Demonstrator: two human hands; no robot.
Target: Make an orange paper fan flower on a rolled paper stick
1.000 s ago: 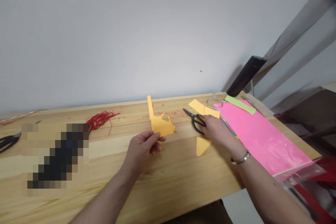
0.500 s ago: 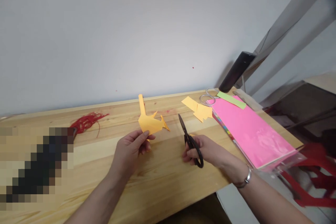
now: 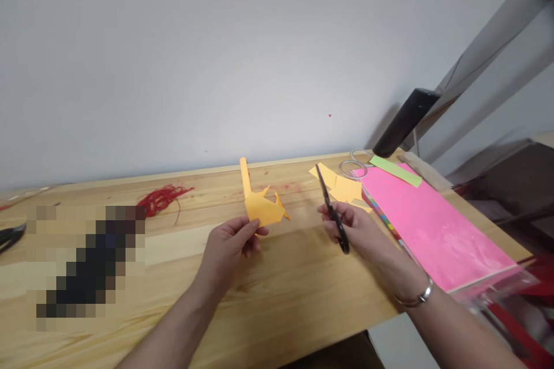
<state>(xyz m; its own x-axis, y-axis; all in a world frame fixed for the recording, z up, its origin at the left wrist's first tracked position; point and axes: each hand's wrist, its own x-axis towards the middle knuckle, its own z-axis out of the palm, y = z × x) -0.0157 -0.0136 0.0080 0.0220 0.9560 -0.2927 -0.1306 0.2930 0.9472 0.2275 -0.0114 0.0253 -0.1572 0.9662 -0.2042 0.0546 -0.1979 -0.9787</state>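
Observation:
My left hand pinches the lower edge of an orange cut paper shape and holds it up above the wooden table. The shape has a long narrow strip sticking up and small points at its right side. My right hand is closed round the handles of black scissors, blades pointing up and away, a short way right of the shape. Orange paper scraps lie behind the scissors.
A pink paper stack in a clear sleeve lies at the right, with a green strip and silver scissors at its far end. Red thread lies at the back left. Another black tool pokes in at the left edge.
My right hand picked the black scissors off the table near the scraps and brought them up beside the orange shape. The left hand kept its hold on the shape.

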